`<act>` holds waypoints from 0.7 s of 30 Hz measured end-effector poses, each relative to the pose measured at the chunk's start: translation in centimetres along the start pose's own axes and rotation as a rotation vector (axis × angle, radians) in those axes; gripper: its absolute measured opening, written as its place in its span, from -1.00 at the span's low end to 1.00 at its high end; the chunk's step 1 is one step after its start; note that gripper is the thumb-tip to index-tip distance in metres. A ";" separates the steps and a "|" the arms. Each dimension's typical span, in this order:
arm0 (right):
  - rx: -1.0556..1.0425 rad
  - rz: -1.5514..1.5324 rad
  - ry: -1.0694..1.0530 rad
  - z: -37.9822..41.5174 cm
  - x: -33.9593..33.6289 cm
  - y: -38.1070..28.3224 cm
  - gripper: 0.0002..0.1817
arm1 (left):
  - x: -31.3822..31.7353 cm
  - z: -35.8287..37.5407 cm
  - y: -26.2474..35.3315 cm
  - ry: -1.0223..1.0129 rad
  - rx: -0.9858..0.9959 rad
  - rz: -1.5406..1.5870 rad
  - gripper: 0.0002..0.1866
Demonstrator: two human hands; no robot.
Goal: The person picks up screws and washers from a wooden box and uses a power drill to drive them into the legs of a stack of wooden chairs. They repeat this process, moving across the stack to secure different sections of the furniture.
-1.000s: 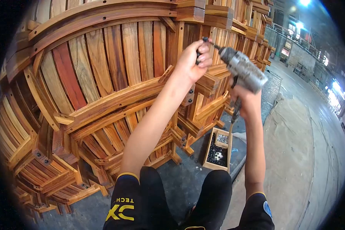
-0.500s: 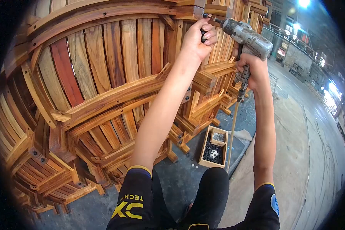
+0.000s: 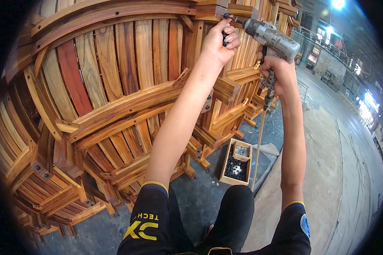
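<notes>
My right hand (image 3: 277,70) grips the handle of a worn grey air screwdriver (image 3: 273,39), its hose hanging below. The driver's bit points left at a small black pad (image 3: 228,16) on the end of a wooden leg (image 3: 210,11). My left hand (image 3: 221,42) is raised to that leg end, thumb and forefinger close to the pad and the bit tip. Its other fingers curl around small black pieces (image 3: 225,39), partly hidden in the palm. Whether the bit touches a screw is too small to tell.
Upturned slatted wooden furniture (image 3: 127,59) fills the left and middle, its legs and rails sticking out. On the dark floor sheet stands a wooden box (image 3: 222,175) of black pieces, with a smaller box of metal screws (image 3: 242,151) inside. The air hose (image 3: 258,148) runs down beside it.
The screwdriver and my right hand have shifted slightly left and up, toward the leg end. My left hand stays almost in place.
</notes>
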State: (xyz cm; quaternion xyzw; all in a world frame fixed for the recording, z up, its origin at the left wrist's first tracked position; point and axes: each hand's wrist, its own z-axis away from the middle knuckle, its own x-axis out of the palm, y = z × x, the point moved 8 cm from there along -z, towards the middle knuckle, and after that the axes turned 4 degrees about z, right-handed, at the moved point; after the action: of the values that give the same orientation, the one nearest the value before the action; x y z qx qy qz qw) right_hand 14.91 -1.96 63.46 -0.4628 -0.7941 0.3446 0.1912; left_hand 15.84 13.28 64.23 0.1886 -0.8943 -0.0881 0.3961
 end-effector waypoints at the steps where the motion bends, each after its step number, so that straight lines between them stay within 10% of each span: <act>1: 0.004 0.005 0.010 0.0 -0.1 0.0 -0.75 | -0.1 0.0 0.1 0.001 0.009 -0.014 -0.89; 9: 0.040 0.127 -0.002 -0.4 -0.8 -0.5 -0.72 | -0.6 1.1 -0.2 0.039 0.037 -0.123 -0.80; 21: 0.121 0.361 -0.051 -2.1 -2.2 -2.5 -0.90 | -14.2 24.1 -7.5 0.516 -0.562 -0.139 -0.85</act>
State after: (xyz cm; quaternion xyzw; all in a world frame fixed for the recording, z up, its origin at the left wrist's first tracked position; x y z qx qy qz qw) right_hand 15.87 -3.90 66.75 -0.5764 -0.6808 0.4318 0.1336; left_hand 8.66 12.35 36.15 0.1490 -0.6911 -0.3060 0.6376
